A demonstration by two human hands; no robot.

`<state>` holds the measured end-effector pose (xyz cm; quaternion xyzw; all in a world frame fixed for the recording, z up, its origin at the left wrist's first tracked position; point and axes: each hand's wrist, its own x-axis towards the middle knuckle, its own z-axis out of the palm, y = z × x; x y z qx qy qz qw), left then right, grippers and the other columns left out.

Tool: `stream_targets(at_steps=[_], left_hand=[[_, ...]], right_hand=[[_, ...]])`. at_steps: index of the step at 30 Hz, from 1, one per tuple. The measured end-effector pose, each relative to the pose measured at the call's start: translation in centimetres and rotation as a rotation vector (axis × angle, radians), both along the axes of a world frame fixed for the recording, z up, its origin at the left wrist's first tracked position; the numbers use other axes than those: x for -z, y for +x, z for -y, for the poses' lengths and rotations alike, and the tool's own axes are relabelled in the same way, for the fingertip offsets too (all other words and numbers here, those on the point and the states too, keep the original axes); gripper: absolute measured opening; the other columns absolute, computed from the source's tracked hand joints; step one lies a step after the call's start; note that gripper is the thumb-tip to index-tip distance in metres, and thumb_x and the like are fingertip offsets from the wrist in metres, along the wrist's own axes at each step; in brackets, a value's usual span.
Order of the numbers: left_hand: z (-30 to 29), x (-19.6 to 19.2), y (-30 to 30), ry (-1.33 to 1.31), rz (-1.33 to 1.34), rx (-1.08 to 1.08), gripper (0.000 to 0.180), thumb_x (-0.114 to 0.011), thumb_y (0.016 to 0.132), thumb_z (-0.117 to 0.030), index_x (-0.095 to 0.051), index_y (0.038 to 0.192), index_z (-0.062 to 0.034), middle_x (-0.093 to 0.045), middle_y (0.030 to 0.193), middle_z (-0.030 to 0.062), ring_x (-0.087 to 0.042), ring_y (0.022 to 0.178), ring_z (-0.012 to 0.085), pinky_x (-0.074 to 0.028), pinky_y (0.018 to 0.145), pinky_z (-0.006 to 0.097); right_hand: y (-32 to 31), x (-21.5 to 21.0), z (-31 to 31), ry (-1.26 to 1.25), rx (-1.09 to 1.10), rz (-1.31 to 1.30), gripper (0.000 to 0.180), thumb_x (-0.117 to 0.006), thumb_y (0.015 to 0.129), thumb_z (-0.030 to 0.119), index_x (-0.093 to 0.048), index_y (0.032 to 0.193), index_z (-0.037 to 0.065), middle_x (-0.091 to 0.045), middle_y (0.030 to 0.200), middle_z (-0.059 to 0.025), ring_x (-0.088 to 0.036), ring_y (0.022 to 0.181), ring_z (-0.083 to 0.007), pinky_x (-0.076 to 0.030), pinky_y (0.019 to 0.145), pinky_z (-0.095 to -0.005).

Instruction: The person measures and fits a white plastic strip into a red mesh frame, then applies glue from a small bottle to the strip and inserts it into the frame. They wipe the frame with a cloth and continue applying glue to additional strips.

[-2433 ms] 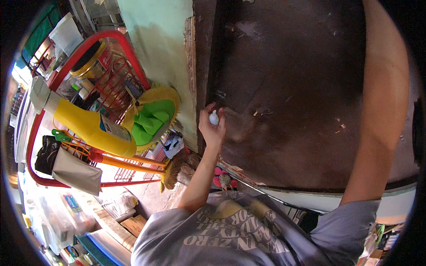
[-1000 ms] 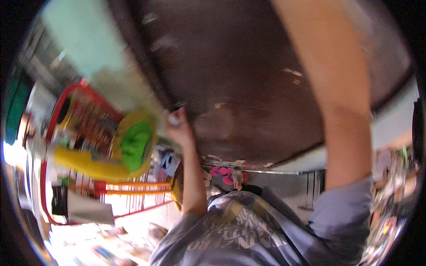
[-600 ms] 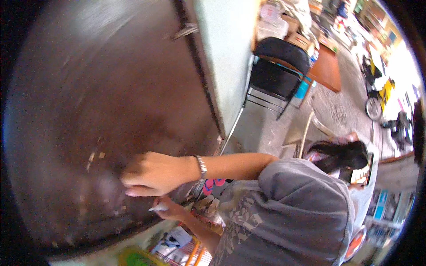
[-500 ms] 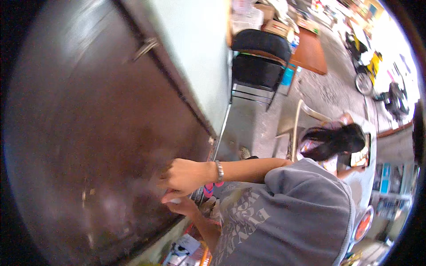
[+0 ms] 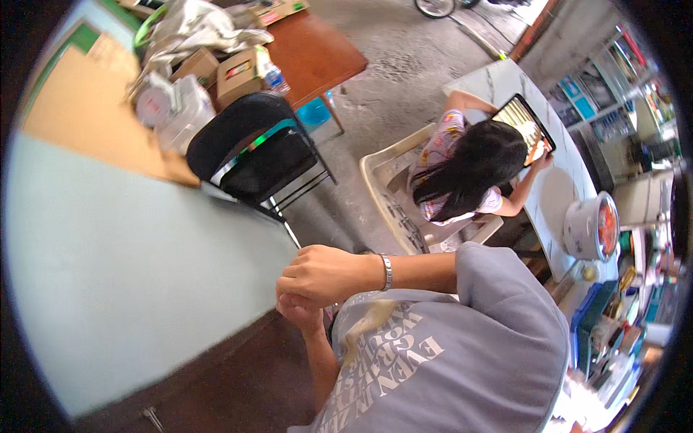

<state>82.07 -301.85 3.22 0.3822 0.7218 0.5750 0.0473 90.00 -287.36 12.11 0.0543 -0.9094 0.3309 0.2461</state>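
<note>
My right hand (image 5: 317, 276) is closed in a fist, with a silver metal bracelet (image 5: 388, 272) at its wrist. Just below and partly behind it, my left hand (image 5: 300, 310) is closed too, its fingers tucked against the right one. The two hands touch in front of my grey printed shirt (image 5: 462, 339). Whatever they may hold between them is hidden.
A pale green wall (image 5: 144, 267) stands at left above a dark brown surface (image 5: 209, 382). Beyond are a black folding chair (image 5: 253, 148) and a cluttered brown table (image 5: 317, 54). Someone with long dark hair (image 5: 476, 162) sits at a marble-patterned table (image 5: 505, 81) using a tablet (image 5: 521, 119).
My view has swung away from the large brown surface toward the chair and seated person. A small white thing seen at my left hand is now hidden. The hands stay together.
</note>
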Motion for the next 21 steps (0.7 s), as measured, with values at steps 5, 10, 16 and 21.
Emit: stream_targets(at_steps=[5,10,16,21], left_hand=[[-9.1,-0.1,-1.8,0.081,-0.008,0.259,0.026,-0.066,0.092,-0.027,-0.057,0.089,-0.0038,-0.06,0.079,0.0067,-0.061,0.073,0.0193,-0.047,0.063,0.032],[-17.3,0.3,-2.8,0.04,0.186,0.506,0.033,-0.07,0.089,-0.031,-0.052,0.099,-0.0056,-0.056,0.083,0.0062,-0.056,0.075,0.02,-0.044,0.069,0.033],[-26.8,0.0,-6.8,-0.077,0.461,0.958,0.037,-0.061,0.086,-0.017,-0.044,0.115,-0.0018,-0.046,0.109,0.0105,-0.048,0.101,0.0193,-0.041,0.089,0.032],[-34.4,-0.3,-10.9,-0.16,0.557,1.12,0.032,-0.055,0.09,-0.005,-0.041,0.118,-0.0026,-0.043,0.115,0.0086,-0.048,0.102,0.0156,-0.041,0.092,0.032]], right_hand=[[1.6,0.2,-5.5,-0.055,0.283,-0.042,0.017,-0.062,0.091,0.027,-0.059,0.09,0.011,-0.058,0.071,-0.0034,-0.061,0.067,-0.0235,-0.047,0.063,-0.0375],[2.7,0.6,-10.4,-0.155,0.578,-0.034,0.019,-0.063,0.092,0.025,-0.056,0.085,0.009,-0.056,0.071,-0.0044,-0.06,0.066,-0.0252,-0.047,0.063,-0.0376],[1.4,1.2,-17.7,-0.204,0.841,-0.099,0.026,-0.067,0.089,0.02,-0.051,0.075,0.005,-0.052,0.065,-0.0094,-0.056,0.059,-0.0308,-0.043,0.056,-0.0411],[-1.7,1.3,-24.9,-0.241,0.921,-0.046,0.023,-0.067,0.088,0.018,-0.051,0.077,0.006,-0.054,0.066,-0.0097,-0.056,0.06,-0.0323,-0.043,0.057,-0.0413]])
